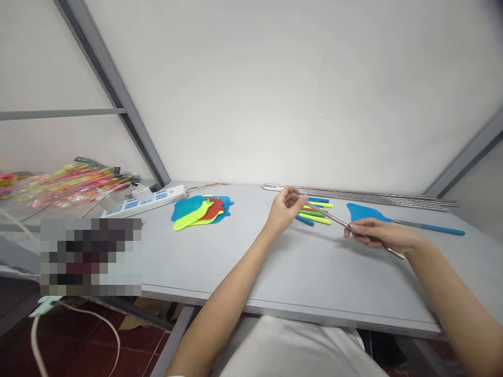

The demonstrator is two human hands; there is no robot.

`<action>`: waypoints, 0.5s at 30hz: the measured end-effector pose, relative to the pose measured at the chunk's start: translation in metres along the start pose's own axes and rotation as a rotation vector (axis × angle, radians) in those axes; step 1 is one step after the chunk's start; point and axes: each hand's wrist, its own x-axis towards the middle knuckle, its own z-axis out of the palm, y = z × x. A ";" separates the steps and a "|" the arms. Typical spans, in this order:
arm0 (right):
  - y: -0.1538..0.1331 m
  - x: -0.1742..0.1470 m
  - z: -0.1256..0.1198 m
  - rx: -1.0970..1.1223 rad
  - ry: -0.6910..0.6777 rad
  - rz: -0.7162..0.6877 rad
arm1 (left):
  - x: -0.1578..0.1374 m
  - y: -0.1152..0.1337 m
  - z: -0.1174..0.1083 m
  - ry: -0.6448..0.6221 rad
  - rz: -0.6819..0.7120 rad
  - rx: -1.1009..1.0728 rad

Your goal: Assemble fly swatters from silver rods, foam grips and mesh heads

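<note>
A thin metal rod (331, 217) slants over the table between my two hands. Near its upper left end, the fingers of my left hand (288, 207) pinch it. My right hand (371, 233) is closed round it further down, and its lower end sticks out past my palm. Behind the rod lie several coloured plastic handles (323, 220) in blue, yellow, green and red, partly hidden by my left hand. Beyond my right hand is a blue fly swatter (365, 212) with a metal shaft and a blue handle. Several fly swatter heads (192, 210) lie overlapping to the left.
More metal rods (377, 198) lie along the wall at the back of the grey table (188, 267). A white power strip (145, 201) stands at the left, with plastic-wrapped colourful items (78, 183) beyond it. A blurred-out patch (90, 256) covers the table's left edge. A white cable (35, 335) hangs below.
</note>
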 end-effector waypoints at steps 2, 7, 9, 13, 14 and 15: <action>-0.002 0.004 0.003 0.031 -0.004 -0.011 | 0.001 -0.003 0.002 -0.023 -0.079 -0.119; -0.010 0.010 0.015 0.097 -0.018 -0.041 | 0.003 -0.005 0.003 -0.031 -0.185 -0.293; -0.014 0.012 0.020 0.106 -0.021 -0.049 | 0.002 -0.005 0.003 0.000 -0.187 -0.337; -0.019 0.016 0.030 0.131 -0.018 -0.057 | 0.002 -0.007 0.003 0.143 -0.213 -0.354; -0.020 0.017 0.033 0.140 -0.018 -0.059 | 0.002 -0.008 0.003 0.195 -0.225 -0.345; -0.021 0.019 0.037 0.152 -0.019 -0.061 | 0.002 -0.010 0.002 0.248 -0.239 -0.337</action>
